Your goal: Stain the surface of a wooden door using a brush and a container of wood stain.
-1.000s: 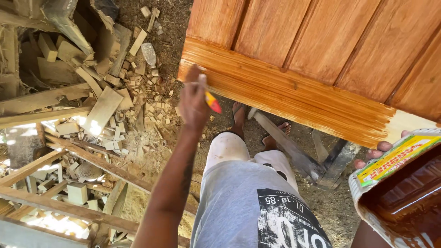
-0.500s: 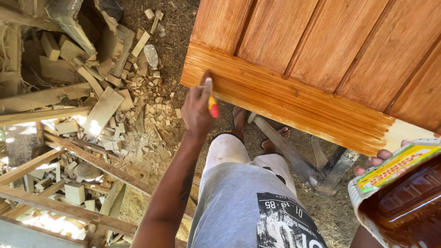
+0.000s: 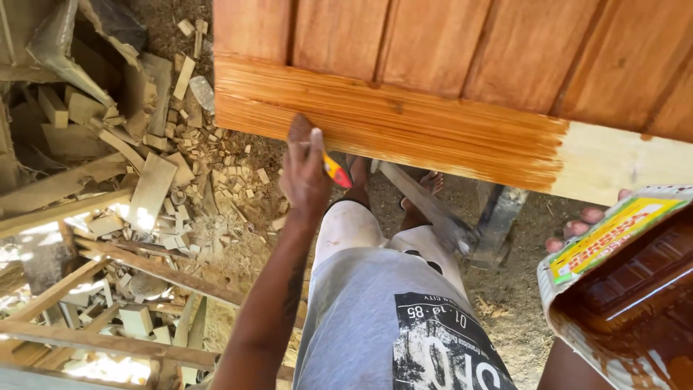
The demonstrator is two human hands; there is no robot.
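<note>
That door (image 3: 462, 79) is the big thing here, a panelled wooden slab lying flat on some kind of stand. It looks heavy and stiff to me, not something you'd shift one-handed; its bottom rail is glossy orange-brown with wet stain except for a pale bare patch at the right end, so I'd guess the coated part is slick and tacky and you'd want to grab it by the dry edges only. Below the door's right end, the right hand (image 3: 577, 227) holds a can (image 3: 621, 289) of dark brown stain with a yellow label. Only a few fingertips show curled round the far side, so the grip reads as wrapped around it. It's probably sloshy and a bit slippery, since drips run down the outside, and best held round the body and kept level. Against the door's lower edge, the left hand (image 3: 307, 170) is closed around a brush (image 3: 336, 171). It's light and easy to hold, and he's pinching it at the handle, but only a red and yellow bit pokes out. The bristles are hidden behind the hand, so I can't tell if they're touching the wood. The door's top and the stand under it are mostly cut off. Left of the door there's a heap of wood scraps (image 3: 144, 173), too jumbled to sort out.
</note>
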